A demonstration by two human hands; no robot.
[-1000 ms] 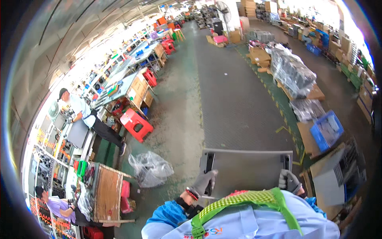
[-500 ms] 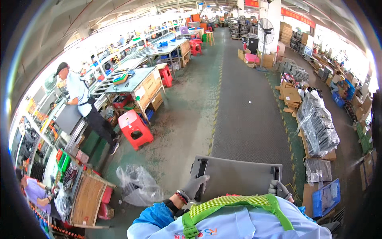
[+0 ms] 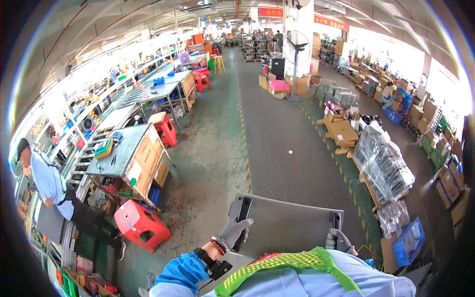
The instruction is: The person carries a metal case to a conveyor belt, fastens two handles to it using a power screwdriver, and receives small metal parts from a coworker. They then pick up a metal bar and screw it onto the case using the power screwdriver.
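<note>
Gripping one flat grey panel point(image 3: 292, 228) that spans between them, the left fingers point(image 3: 245, 224) and right fingers point(image 3: 330, 240) curl around its two black handles point(image 3: 244, 209); one blue crate point(image 3: 414, 251) sits rightward of the right fingers.

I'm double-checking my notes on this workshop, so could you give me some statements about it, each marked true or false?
1. The left grip and right grip hold one grey panel. True.
2. The nearest stool is blue. False: it is red.
3. A fan stands in front of a white pillar. True.
4. The blue crate lies left of the aisle. False: it lies to the right.
</note>
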